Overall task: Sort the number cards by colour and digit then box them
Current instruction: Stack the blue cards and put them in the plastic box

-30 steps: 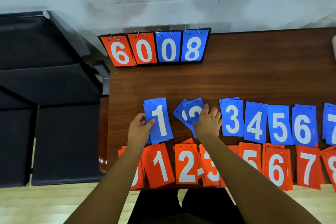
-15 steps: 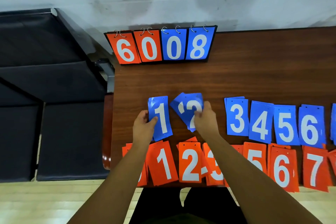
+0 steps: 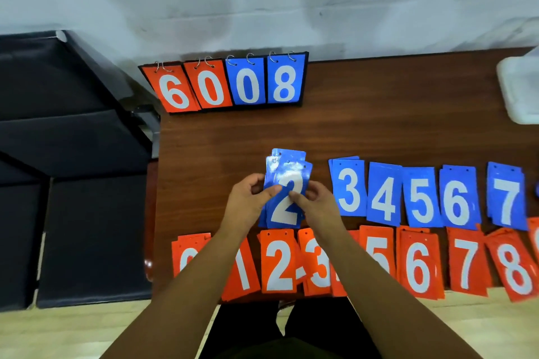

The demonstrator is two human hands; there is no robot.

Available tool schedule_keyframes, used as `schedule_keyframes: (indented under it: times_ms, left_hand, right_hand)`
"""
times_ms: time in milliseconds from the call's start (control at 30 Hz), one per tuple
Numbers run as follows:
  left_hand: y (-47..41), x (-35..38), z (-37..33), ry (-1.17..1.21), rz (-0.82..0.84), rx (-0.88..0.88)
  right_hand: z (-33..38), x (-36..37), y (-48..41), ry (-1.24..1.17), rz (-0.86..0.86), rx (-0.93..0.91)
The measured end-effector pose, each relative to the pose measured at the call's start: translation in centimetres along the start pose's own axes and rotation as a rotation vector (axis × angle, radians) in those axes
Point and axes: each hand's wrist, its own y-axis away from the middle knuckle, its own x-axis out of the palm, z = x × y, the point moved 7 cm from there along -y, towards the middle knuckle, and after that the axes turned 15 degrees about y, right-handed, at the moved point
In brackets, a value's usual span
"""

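Blue stack [image 3: 287, 204]: "2" on top, more blue cards fanned out behind its top edge. Sits straight out from the flip scoreboard [image 3: 230, 84] toward the person. Can't tell if it rests on the table [image 3: 364, 131] or is lifted.
Left hand [image 3: 248, 201]: thumb and fingers pinch the stack's left edge.
Right hand [image 3: 316, 207]: pinches the right edge, fingertips on the face of the 2.
Blue piles [image 3: 385, 195]: 3 to 7 in one row, nearer the person than the scoreboard and off to its right.
Orange piles [image 3: 418, 265]: 0 to 8 show, in the row farthest from the scoreboard; the 4 is hidden under the right arm [image 3: 344, 277].
Done: my read is that the colour and digit sort is finished and gathering of the low blues has begun.
Left: merge the other blue piles, then all the orange, then box. Nothing boxed yet.
Box: white tub [image 3: 519, 90], far right of the scoreboard, cropped. Probably the box.
Materials: cards are thin, glossy, plastic-looking rectangles with white digits and two punched holes at the top. Scoreboard cards hang on metal rings. Table is dark wood-grain.
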Motion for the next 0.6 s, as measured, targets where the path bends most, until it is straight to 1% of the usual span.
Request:
schedule_keyframes:
  times_ms: [133,233,300,333,367,433,533,600]
  left_hand:
    - [0.8,3.0,0.3,0.080,0.030,-0.028]
    - [0.9,3.9,0.9,0.060,0.022,-0.025]
    - [0.7,3.9,1.2,0.055,-0.025,-0.025]
    - [0.5,3.8,1.3,0.050,-0.057,-0.027]
    - [0.4,3.8,1.4,0.040,-0.091,-0.029]
    - [0.2,3.6,1.7,0.025,-0.149,-0.029]
    - [0.2,2.9,2.3,-0.044,-0.234,-0.043]
    - [0.2,2.4,2.5,-0.064,-0.282,-0.045]
  right_hand:
    - [0.8,-2.7,-0.3,0.264,-0.091,-0.081]
    - [0.4,-4.0,-0.5,0.389,-0.052,-0.135]
    - [0.0,-5.0,-0.7,0.416,-0.019,-0.190]
    - [-0.3,-5.9,-0.9,0.450,-0.040,-0.213]
    - [-0.7,-6.9,-1.2,0.529,-0.084,-0.230]
    - [-1.9,-8.1,-1.6,0.806,-0.141,-0.247]
    - [-3.9,-7.3,-1.9,1.161,-0.056,-0.291]
    - [-4.4,-5.9,-1.9,1.278,0.000,-0.371]
